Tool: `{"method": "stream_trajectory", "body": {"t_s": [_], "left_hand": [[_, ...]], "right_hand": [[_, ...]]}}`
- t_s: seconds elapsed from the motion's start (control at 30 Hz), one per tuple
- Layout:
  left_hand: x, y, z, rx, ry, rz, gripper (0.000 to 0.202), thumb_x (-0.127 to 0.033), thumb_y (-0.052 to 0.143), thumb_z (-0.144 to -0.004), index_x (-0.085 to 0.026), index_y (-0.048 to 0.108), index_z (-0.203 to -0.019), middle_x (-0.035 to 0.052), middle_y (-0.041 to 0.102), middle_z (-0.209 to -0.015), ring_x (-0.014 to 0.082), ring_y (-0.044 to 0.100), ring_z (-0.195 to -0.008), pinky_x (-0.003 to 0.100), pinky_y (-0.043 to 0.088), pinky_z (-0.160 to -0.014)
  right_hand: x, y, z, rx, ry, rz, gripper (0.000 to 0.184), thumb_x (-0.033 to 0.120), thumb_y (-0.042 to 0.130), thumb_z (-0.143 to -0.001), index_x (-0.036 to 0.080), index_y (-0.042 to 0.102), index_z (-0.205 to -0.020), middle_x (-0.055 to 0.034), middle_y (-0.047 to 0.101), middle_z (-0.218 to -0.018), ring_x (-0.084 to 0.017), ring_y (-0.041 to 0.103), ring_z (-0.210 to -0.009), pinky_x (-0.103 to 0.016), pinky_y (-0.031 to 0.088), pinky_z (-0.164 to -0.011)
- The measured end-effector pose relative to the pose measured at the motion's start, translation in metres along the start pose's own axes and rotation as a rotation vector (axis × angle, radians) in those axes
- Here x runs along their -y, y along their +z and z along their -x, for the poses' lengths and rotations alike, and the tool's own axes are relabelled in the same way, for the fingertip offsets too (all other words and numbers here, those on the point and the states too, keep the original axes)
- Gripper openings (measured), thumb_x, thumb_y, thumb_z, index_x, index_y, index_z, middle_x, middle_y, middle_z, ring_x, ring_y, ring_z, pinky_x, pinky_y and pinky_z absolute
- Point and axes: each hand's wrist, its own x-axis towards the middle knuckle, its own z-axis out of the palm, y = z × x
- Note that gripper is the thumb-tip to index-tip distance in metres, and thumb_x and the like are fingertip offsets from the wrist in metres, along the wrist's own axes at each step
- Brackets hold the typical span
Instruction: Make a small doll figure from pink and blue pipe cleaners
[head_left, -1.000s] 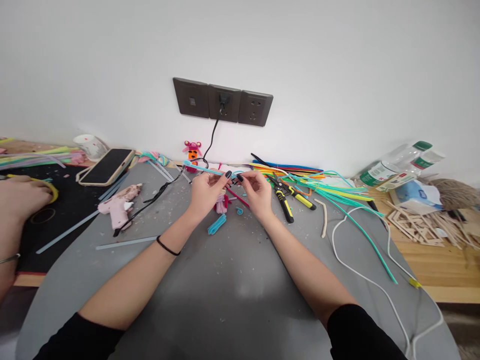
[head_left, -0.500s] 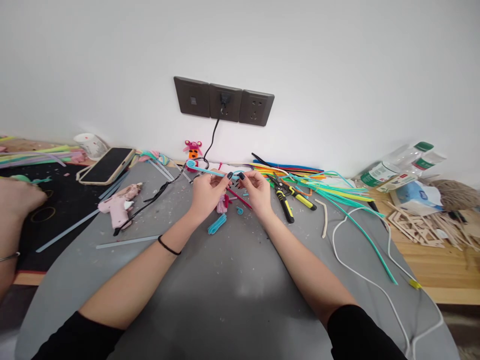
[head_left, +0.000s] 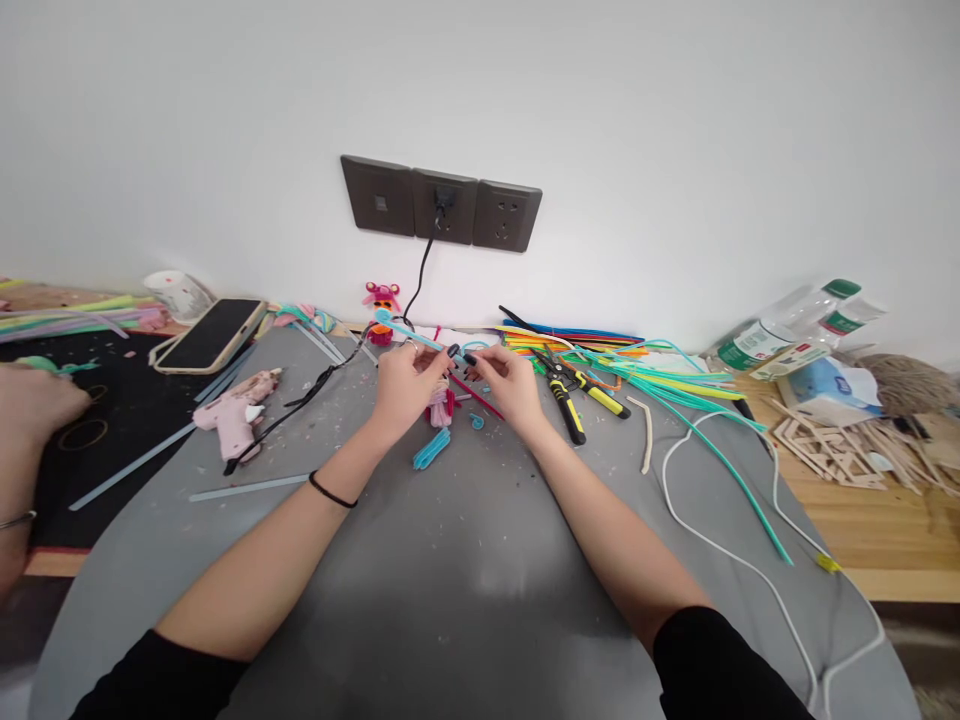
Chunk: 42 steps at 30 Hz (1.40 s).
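A light blue pipe cleaner [head_left: 416,335] with a coiled end runs between my two hands above the grey table. My left hand [head_left: 405,392] pinches it between thumb and fingers. My right hand [head_left: 510,388] is closed at its other end, where a loop shows beside the fingertips. Below them lie a folded blue pipe cleaner bundle [head_left: 431,449], a small blue coil [head_left: 477,422], a pink bundle [head_left: 440,405] and a dark red pipe cleaner [head_left: 480,398]. Yellow-and-black pliers [head_left: 566,405] lie right of my right hand.
A pink glue gun [head_left: 232,415] and a phone [head_left: 212,335] lie left. A co-worker's hand [head_left: 45,400] rests at the far left. Several coloured pipe cleaners [head_left: 675,385], a white cable [head_left: 709,540], bottles [head_left: 765,345] and a tissue pack [head_left: 832,390] lie right. A pink-and-orange figure [head_left: 381,300] stands behind.
The blue pipe cleaner now slopes more steeply down to the right. My right hand has lowered slightly and its fingers have shifted at the pipe cleaner's end. The view has moved slightly.
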Motion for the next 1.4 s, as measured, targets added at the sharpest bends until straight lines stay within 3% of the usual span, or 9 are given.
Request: {"method": "stream_trajectory", "body": {"t_s": [0.1, 0.2, 0.77, 0.9, 1.1, 1.4], "left_hand": [[0.005, -0.003, -0.006, -0.011, -0.063, 0.14, 0.042, -0.058, 0.076, -0.079, -0.017, 0.069, -0.075, 0.0093, 0.076, -0.073, 0.0222, 0.071, -0.066, 0.033, 0.057, -0.063], [0.007, -0.004, -0.009, 0.009, -0.1, 0.204, 0.045, -0.061, 0.077, -0.077, -0.016, 0.069, -0.076, 0.0098, 0.075, -0.074, 0.0219, 0.07, -0.066, 0.034, 0.057, -0.063], [0.004, 0.004, -0.002, 0.041, -0.099, 0.175, 0.047, -0.063, 0.077, -0.076, -0.017, 0.068, -0.077, 0.0103, 0.076, -0.077, 0.0241, 0.073, -0.071, 0.035, 0.059, -0.067], [-0.001, 0.007, 0.002, 0.132, -0.083, 0.19, 0.05, -0.065, 0.079, -0.072, -0.017, 0.071, -0.085, 0.0102, 0.077, -0.084, 0.0244, 0.073, -0.077, 0.035, 0.059, -0.07], [-0.006, 0.007, 0.003, 0.122, -0.097, 0.123, 0.051, -0.063, 0.074, -0.075, -0.016, 0.07, -0.091, 0.009, 0.076, -0.091, 0.023, 0.071, -0.082, 0.032, 0.058, -0.07], [-0.004, 0.005, 0.002, 0.089, -0.068, -0.004, 0.048, -0.065, 0.067, -0.079, -0.018, 0.063, -0.08, 0.0062, 0.07, -0.08, 0.02, 0.066, -0.069, 0.029, 0.054, -0.059]], "right_hand": [[0.0, 0.003, -0.002, 0.021, 0.1, -0.238, 0.046, 0.064, 0.077, -0.076, 0.021, 0.068, -0.09, -0.0025, 0.074, -0.078, -0.017, 0.07, -0.069, -0.031, 0.059, -0.072], [0.001, 0.004, -0.002, 0.017, 0.13, -0.298, 0.054, 0.069, 0.081, -0.068, 0.021, 0.068, -0.09, -0.0027, 0.075, -0.08, -0.017, 0.071, -0.07, -0.032, 0.061, -0.074], [0.005, 0.005, 0.0, -0.016, 0.066, -0.223, 0.039, 0.056, 0.081, -0.073, 0.021, 0.066, -0.082, -0.0018, 0.069, -0.08, -0.015, 0.063, -0.069, -0.03, 0.057, -0.071], [-0.001, 0.006, -0.001, -0.052, 0.126, -0.357, 0.041, 0.054, 0.086, -0.067, 0.021, 0.067, -0.081, 0.0001, 0.068, -0.077, -0.014, 0.061, -0.067, -0.028, 0.055, -0.07], [-0.004, 0.008, -0.001, 0.001, 0.185, -0.536, 0.045, 0.054, 0.092, -0.06, 0.02, 0.07, -0.08, 0.0014, 0.069, -0.072, -0.012, 0.062, -0.064, -0.027, 0.055, -0.068], [-0.001, 0.008, -0.001, 0.046, 0.141, -0.351, 0.046, 0.059, 0.086, -0.066, 0.02, 0.065, -0.078, 0.0009, 0.068, -0.071, -0.013, 0.061, -0.061, -0.029, 0.055, -0.065]]}}
